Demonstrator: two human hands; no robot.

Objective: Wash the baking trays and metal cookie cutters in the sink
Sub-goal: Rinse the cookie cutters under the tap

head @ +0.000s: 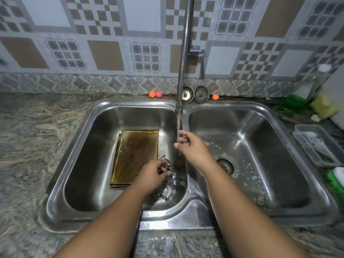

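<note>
Over left basin (80,164), left hand (151,174) fingers (163,173) curled round cookie cutter (166,163), baking trays (136,153) beside, right hand (189,146) slack

Place: home kitchen | double-bowl stainless steel sink (176,220) sunk into a mottled grey-beige stone desk (28,127) | ribbed chrome flexible tap hose (183,58) running water | brown-and-white patterned wall tiles (104,25) behind | two round metal sink strainers (202,94) propped at the wall | yellow sponge (323,106) and green plastic bottle (295,103) at right.
</note>
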